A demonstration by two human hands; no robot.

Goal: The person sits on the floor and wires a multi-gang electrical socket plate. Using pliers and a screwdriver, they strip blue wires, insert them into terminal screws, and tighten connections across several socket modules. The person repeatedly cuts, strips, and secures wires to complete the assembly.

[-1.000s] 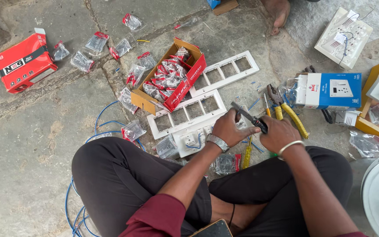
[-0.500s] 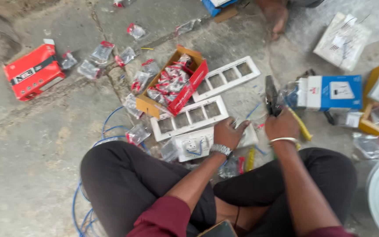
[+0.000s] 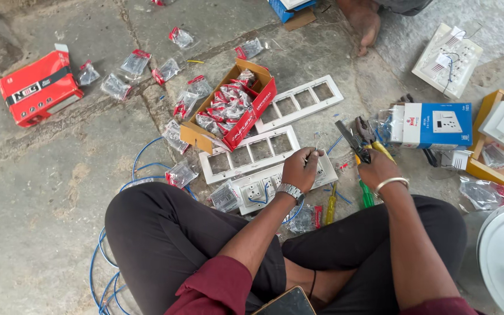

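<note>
Carefully now: my left hand (image 3: 300, 169) pinches a thin wire (image 3: 317, 142) over the white switch plate (image 3: 275, 185); my right hand (image 3: 376, 168) grips yellow-handled pliers (image 3: 361, 139), which could nick the wire.

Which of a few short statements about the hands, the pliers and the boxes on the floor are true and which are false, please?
1. The right hand holds pliers. True.
2. The left hand rests on the closed red box. False: it is down at the white switch plate in front of the knees; the closed red box lies far off to the left.
3. The open cardboard box holds small clear packets with red tops. True.
4. The blue wire is coiled on top of the blue and white carton. False: it loops on the floor by the left knee; the blue and white carton lies to the right.
5. The left wrist wears a watch. True.
</note>
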